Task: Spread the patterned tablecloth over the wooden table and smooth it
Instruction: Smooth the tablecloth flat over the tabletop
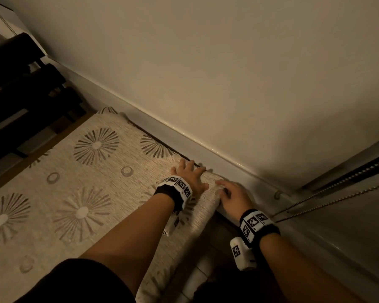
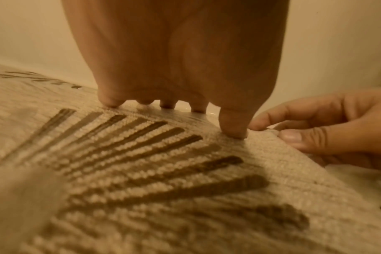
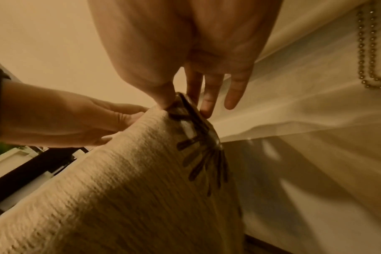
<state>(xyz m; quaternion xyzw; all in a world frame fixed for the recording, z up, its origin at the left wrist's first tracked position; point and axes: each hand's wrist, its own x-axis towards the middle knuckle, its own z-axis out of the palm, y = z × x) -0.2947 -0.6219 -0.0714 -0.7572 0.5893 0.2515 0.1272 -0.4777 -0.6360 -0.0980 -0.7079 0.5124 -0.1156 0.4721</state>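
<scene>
The beige tablecloth [image 1: 92, 193], patterned with brown starbursts and rings, lies over the wooden table [image 1: 70, 125], which shows as a brown strip along the cloth's left edge. My left hand [image 1: 190, 171] lies flat on the cloth at the far right corner beside the wall, fingers spread and pressing down [image 2: 233, 127]. Just right of it, my right hand [image 1: 222, 186] pinches the corner of the cloth between thumb [image 3: 163, 98] and forefinger. Below that corner the tablecloth [image 3: 120, 189] hangs over the table's right end.
A white ledge [image 1: 184, 132] and wall run right behind the table's far edge. Dark chairs [image 1: 20, 84] stand at the upper left. A blind's bead chain [image 1: 337, 197] hangs at the right by a window frame. Floor tiles [image 1: 197, 278] show below the table's right end.
</scene>
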